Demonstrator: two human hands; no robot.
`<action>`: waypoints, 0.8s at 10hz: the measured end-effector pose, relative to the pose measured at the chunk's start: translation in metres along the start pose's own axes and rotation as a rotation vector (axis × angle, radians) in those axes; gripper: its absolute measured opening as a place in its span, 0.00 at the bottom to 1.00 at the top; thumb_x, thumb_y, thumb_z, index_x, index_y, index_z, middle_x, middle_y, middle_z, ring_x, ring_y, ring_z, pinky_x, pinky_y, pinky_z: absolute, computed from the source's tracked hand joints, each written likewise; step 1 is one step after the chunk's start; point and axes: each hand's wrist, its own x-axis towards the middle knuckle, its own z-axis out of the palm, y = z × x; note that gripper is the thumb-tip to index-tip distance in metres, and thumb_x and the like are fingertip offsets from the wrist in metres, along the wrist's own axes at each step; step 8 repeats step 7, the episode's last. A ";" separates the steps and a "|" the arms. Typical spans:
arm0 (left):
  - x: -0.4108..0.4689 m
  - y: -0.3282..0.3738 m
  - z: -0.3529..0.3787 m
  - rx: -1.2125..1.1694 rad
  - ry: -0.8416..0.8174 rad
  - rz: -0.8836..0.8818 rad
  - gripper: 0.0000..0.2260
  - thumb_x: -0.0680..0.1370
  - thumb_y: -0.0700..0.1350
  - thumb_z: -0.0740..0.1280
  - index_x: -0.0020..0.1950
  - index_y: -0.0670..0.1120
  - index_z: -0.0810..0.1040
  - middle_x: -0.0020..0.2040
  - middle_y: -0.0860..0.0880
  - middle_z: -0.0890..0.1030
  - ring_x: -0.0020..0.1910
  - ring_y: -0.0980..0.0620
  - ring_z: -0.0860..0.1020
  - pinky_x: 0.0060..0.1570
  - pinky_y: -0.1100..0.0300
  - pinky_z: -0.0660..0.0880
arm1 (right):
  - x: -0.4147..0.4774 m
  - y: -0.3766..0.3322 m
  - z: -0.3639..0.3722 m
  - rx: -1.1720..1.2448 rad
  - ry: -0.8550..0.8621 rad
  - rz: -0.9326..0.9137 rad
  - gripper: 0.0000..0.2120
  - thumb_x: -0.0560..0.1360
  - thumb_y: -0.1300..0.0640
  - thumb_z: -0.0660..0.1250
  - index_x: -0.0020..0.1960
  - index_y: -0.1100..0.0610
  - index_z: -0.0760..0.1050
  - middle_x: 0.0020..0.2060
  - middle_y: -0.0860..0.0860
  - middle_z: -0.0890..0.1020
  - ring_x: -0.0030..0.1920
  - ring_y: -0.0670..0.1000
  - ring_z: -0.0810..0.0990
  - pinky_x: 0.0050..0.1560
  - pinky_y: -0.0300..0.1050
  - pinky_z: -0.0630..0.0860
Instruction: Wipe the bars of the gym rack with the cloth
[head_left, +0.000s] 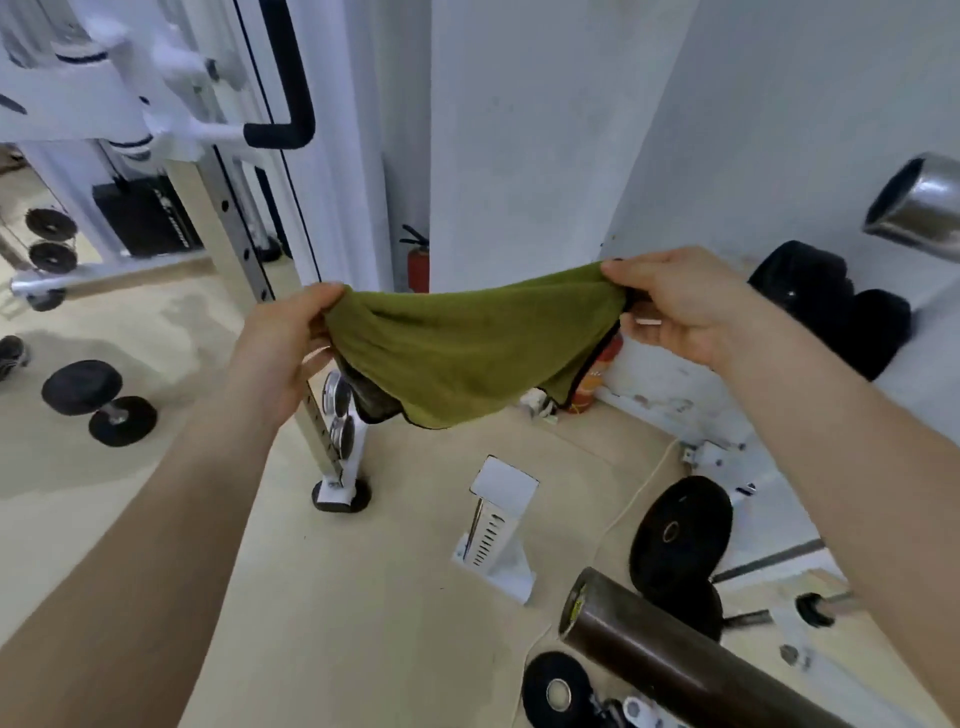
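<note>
Head view: a person holds an olive-green cloth (467, 353) with black edging stretched in the air between both hands, above a pale gym floor (363, 597). The left hand (291, 343) has its grip closed on the cloth's left end, fingers curled round the bunched fabric. The right hand (675, 306) pinches the upper right corner between thumb and fingers. The cloth sags in the middle and touches no bar.

The white gym rack (234, 228), its upright drilled with a row of holes, stands just behind the left hand, with a black foam-covered handle (291, 124) above. A black weight stack (145, 215) behind it carries white lettering too blurred to read.

A black dumbbell (98, 402) lies on the floor at left. A red fire extinguisher (418, 260) stands in the corner beyond the cloth. A black weight plate (680, 530) leans at lower right, near a dark barbell sleeve (675, 660) jutting in from the bottom edge.
</note>
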 end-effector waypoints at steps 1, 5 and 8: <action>0.048 -0.017 0.039 0.020 0.004 -0.036 0.09 0.75 0.53 0.69 0.46 0.47 0.79 0.40 0.50 0.80 0.38 0.55 0.79 0.46 0.59 0.79 | 0.040 0.029 -0.018 0.054 0.181 -0.011 0.04 0.77 0.61 0.68 0.44 0.60 0.77 0.44 0.55 0.80 0.45 0.51 0.81 0.43 0.42 0.82; 0.051 -0.228 0.029 0.604 -0.066 0.040 0.20 0.79 0.45 0.65 0.33 0.33 0.67 0.32 0.43 0.65 0.32 0.49 0.65 0.33 0.57 0.58 | 0.065 0.253 -0.037 -0.148 0.164 0.497 0.06 0.78 0.61 0.66 0.50 0.64 0.77 0.54 0.63 0.80 0.55 0.58 0.79 0.56 0.50 0.78; 0.040 -0.320 0.011 0.832 -0.005 -0.175 0.10 0.77 0.45 0.65 0.51 0.40 0.80 0.49 0.38 0.80 0.43 0.45 0.77 0.40 0.55 0.71 | 0.068 0.301 -0.010 -0.389 -0.064 0.631 0.08 0.76 0.61 0.66 0.52 0.64 0.79 0.51 0.59 0.79 0.52 0.53 0.77 0.52 0.46 0.76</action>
